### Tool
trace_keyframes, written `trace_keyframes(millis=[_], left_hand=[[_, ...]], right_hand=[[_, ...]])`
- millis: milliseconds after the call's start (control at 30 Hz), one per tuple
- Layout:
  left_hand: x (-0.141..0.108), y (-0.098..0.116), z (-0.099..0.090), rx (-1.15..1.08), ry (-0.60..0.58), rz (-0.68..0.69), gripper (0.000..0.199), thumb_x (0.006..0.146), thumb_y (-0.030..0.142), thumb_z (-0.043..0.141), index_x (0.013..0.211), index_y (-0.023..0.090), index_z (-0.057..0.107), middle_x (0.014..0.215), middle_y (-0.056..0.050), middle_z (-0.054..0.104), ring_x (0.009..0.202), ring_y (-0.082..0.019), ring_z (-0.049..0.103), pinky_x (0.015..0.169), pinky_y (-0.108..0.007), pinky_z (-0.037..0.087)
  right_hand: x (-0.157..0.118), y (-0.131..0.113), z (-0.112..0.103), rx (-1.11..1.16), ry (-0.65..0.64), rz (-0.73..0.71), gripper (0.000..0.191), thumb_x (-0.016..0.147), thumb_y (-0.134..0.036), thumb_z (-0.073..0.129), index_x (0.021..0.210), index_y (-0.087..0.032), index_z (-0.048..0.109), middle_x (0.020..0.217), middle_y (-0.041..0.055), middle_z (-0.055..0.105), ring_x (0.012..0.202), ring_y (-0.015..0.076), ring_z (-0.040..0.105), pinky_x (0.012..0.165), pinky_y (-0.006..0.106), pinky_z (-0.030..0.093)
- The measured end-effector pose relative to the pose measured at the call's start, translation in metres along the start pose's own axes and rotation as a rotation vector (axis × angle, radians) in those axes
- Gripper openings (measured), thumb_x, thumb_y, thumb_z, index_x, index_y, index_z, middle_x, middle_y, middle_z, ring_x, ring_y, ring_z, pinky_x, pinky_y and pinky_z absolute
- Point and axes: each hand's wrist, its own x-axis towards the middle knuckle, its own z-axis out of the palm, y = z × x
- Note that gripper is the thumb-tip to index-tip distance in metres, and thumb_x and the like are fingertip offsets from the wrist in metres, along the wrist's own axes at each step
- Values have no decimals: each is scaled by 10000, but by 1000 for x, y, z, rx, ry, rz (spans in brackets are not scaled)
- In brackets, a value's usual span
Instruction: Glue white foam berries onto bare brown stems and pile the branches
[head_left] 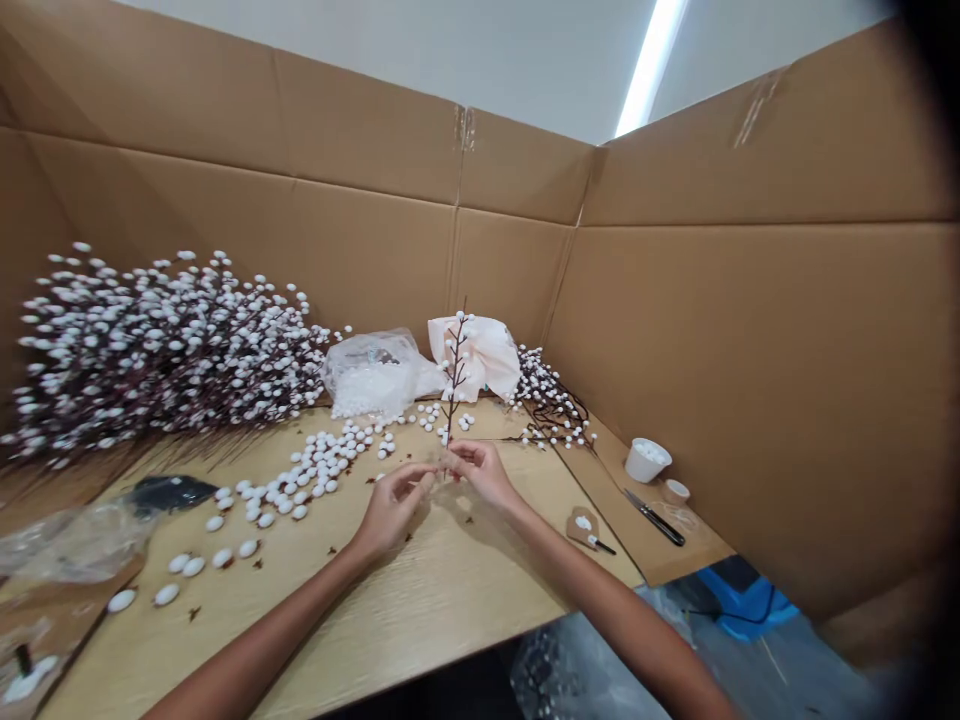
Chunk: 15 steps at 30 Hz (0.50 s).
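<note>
A thin dark brown branch with side twigs and a few white balls stands upright above the middle of the table. My right hand is closed around its lower stem. Close beside it, my left hand has thumb and fingertips pinched near the stem; whatever lies between them is too small to make out. Many loose white balls are spread over the wooden table left of my hands. A clear bag of white balls lies behind them, next to a pale pink cloth or bag.
A large pile of white-balled branches fills the back left, a smaller bunch the back right. At right are a white cup, a knife and a small brush. Cardboard walls stand around the table.
</note>
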Motion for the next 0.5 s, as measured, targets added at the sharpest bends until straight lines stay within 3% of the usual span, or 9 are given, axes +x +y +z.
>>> trace_keyframes(millis=[200, 500], left_hand=[[-12, 6, -6, -49, 4, -42, 294, 803, 388, 579, 831, 115, 684, 811, -78, 698, 758, -190, 624, 685, -262, 480], [-15, 1, -9, 4, 53, -47, 277, 840, 374, 551, 838, 126, 675, 818, -67, 680, 774, -178, 600, 697, -249, 466]], right_hand=[[5, 11, 28, 34, 13, -11, 255, 693, -399, 684, 636, -151, 660, 591, 5, 596, 523, 93, 486, 517, 214, 380], [5, 16, 37, 74, -40, 0, 262, 699, -420, 673, 669, -160, 668, 646, 15, 592, 556, 118, 528, 511, 225, 406]])
